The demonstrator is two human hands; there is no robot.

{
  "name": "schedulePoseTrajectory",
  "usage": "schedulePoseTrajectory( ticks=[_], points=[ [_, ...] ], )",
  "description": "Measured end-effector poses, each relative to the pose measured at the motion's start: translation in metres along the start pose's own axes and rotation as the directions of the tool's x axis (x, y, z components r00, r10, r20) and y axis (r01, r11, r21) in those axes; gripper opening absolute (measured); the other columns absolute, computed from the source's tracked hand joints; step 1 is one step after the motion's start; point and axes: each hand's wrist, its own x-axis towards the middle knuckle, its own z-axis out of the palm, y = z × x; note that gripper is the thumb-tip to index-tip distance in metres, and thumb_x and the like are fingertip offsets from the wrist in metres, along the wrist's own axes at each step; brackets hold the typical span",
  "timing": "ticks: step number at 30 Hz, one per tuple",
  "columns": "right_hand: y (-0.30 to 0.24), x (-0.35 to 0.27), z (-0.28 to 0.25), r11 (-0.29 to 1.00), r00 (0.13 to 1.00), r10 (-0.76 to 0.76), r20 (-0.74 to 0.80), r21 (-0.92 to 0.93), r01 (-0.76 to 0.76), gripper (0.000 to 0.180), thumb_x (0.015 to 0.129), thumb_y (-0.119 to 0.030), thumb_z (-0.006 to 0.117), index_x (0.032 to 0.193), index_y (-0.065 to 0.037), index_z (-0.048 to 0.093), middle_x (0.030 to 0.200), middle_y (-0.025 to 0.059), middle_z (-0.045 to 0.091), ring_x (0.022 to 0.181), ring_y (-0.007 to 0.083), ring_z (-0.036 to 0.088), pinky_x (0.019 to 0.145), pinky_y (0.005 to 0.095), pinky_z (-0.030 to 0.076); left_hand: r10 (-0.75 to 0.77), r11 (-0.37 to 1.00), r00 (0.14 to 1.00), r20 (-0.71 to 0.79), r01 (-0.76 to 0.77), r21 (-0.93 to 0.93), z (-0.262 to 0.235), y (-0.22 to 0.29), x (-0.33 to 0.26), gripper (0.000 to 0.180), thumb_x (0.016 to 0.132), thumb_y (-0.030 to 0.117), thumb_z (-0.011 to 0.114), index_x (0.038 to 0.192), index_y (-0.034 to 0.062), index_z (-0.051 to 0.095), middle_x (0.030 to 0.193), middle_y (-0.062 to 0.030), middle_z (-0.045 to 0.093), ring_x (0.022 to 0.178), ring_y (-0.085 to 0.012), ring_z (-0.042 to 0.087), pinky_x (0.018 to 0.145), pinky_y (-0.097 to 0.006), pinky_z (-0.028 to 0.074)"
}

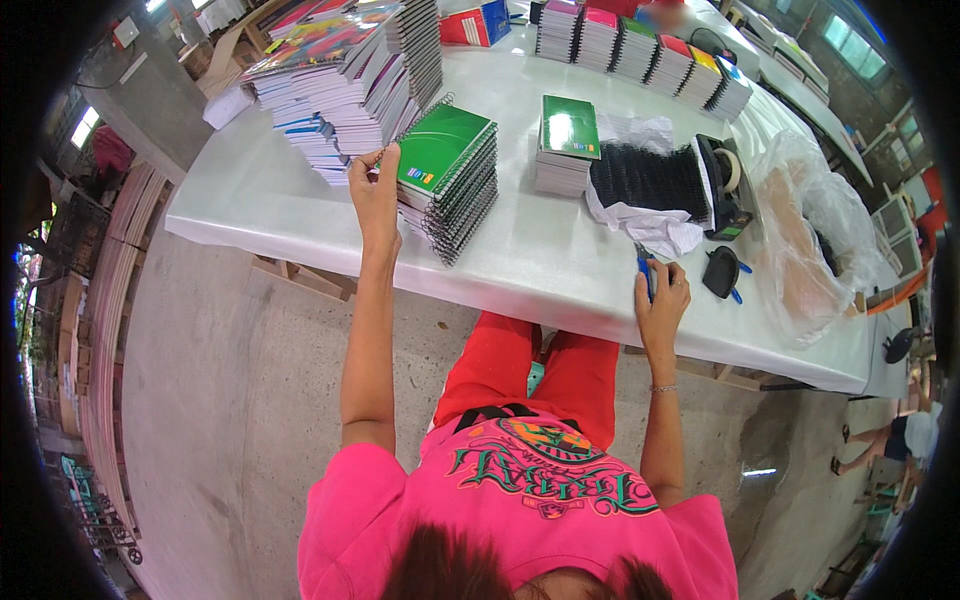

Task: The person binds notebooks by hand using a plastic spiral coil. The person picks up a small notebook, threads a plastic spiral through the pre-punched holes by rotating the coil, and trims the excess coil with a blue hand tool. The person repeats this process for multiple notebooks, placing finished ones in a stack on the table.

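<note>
On the left half of the white-covered table stands a stack of green spiral notebooks (pixel 450 150), their black coils facing front and right. My left hand (pixel 376 190) is at the left edge of the stack, thumb and fingers closed at the corner of the top notebook. Near the table's front edge on the right, my right hand (pixel 662 298) is wrapped round blue-handled pliers (pixel 645 268); the fingers partly hide them. Between my hands, farther back, sits a smaller stack of green-covered notepads (pixel 568 145), without visible coils.
Tall piles of notebooks (pixel 335 90) stand at the back left; a row of colourful coil-bound stacks (pixel 640 50) lines the back. Black coils (pixel 648 180) lie on white cloth beside a tape dispenser (pixel 730 190). A black object (pixel 720 272) with blue handles and a clear plastic bag (pixel 810 240) lie right.
</note>
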Motion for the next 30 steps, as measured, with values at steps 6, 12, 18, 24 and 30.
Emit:
schedulePoseTrajectory(
  ticks=[6, 12, 18, 24, 30],
  points=[
    [-0.003, 0.001, -0.002, 0.999, 0.997, 0.049, 0.062, 0.020, -0.050, 0.032, 0.089, -0.024, 0.064, 0.118, -0.011, 0.061, 0.121, 0.0179, 0.052, 0.114, 0.0351, 0.048, 0.101, 0.0468, 0.034, 0.167, 0.937, 0.986, 0.029, -0.167, 0.308, -0.004, 0.007, 0.000, 0.042, 0.088, 0.042, 0.068, 0.102, 0.0025, 0.064, 0.105, -0.0089, 0.053, 0.099, -0.0208, 0.046, 0.092, -0.035, 0.037],
    [-0.024, 0.037, -0.012, 0.997, 0.993, 0.066, -0.095, 0.036, -0.063, 0.024, 0.088, -0.023, 0.066, 0.109, -0.012, 0.067, 0.116, 0.0157, 0.055, 0.110, 0.0330, 0.050, 0.096, 0.0424, 0.036, 0.363, 0.485, 0.873, 0.325, -0.475, 0.734, 0.019, 0.061, -0.017, 0.060, 0.078, 0.055, 0.072, 0.118, 0.0116, 0.062, 0.124, -0.0151, 0.053, 0.121, -0.0333, 0.046, 0.103, -0.047, 0.033],
    [-0.065, 0.145, 0.020, 0.765, 0.997, 0.075, -0.029, 0.643, -0.039, 0.023, 0.089, -0.025, 0.066, 0.103, -0.006, 0.069, 0.084, 0.0131, 0.064, 0.086, 0.0270, 0.061, 0.077, 0.0377, 0.047, 0.188, 0.264, 0.846, 0.499, -0.533, 0.804, 0.029, 0.069, -0.030, 0.064, 0.072, 0.053, 0.076, 0.125, 0.0218, 0.058, 0.141, -0.0098, 0.041, 0.136, -0.0336, 0.033, 0.107, -0.064, 0.018],
    [-0.081, 0.202, 0.074, 0.711, 0.939, 0.172, 0.299, 0.622, -0.329, 0.051, 0.088, -0.036, 0.068, 0.112, 0.008, 0.060, 0.088, 0.0189, 0.066, 0.076, 0.0213, 0.062, 0.069, 0.0323, 0.050, 0.304, 0.252, 0.815, 0.493, -0.568, 0.783, 0.032, 0.074, -0.041, 0.058, 0.075, 0.048, 0.075, 0.124, 0.0206, 0.059, 0.135, -0.0092, 0.045, 0.132, -0.0322, 0.037, 0.106, -0.063, 0.020],
    [-0.065, 0.209, 0.076, 0.509, 0.882, 0.184, 0.435, 0.725, -0.463, 0.045, 0.084, -0.025, 0.074, 0.111, 0.005, 0.055, 0.089, 0.0143, 0.065, 0.073, 0.0152, 0.063, 0.062, 0.0274, 0.050, 0.483, 0.638, 0.727, 0.488, -0.674, 0.373, 0.060, 0.081, -0.083, 0.041, 0.081, 0.017, 0.075, 0.120, 0.0150, 0.061, 0.121, -0.0114, 0.052, 0.115, -0.0300, 0.050, 0.097, -0.043, 0.039]
  ],
)
